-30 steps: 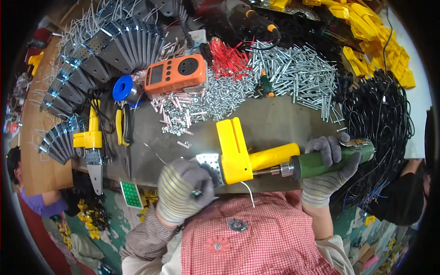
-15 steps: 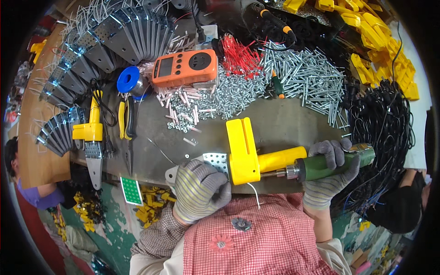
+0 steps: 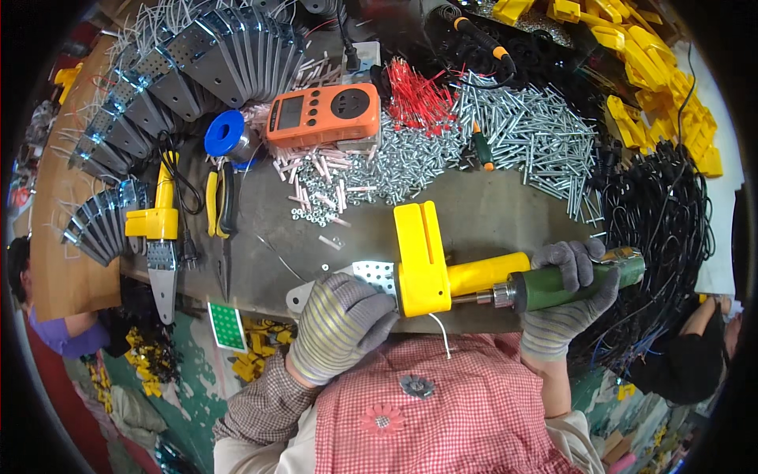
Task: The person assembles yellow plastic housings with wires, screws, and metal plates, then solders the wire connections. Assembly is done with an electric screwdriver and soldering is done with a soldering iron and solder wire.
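Observation:
My gloved left hand (image 3: 338, 325) is closed on the metal plate (image 3: 374, 278) of a tool with a yellow plastic housing (image 3: 421, 261) and yellow handle (image 3: 491, 273). The plate's rounded end with a hole pokes out left of the glove. A short white wire (image 3: 442, 336) hangs from the housing's near side. In my gloved right hand (image 3: 570, 296) lies a green power screwdriver (image 3: 545, 292), fingers wrapped round its body. Its bit points left and meets the right side of the housing below the handle; the bit's tip is hidden.
Beyond the work lie piles of screws (image 3: 529, 134), small nuts (image 3: 312, 212) and red-sleeved parts (image 3: 417, 95). An orange meter (image 3: 324, 115), blue solder spool (image 3: 227, 134) and pliers (image 3: 221, 205) stand left. Black cords (image 3: 659, 229) heap up at right. A finished-looking yellow tool (image 3: 162, 225) lies far left.
The yellow housing and plate have shifted very slightly to the right with my left hand. My right hand and the power screwdriver stay nearly in place.

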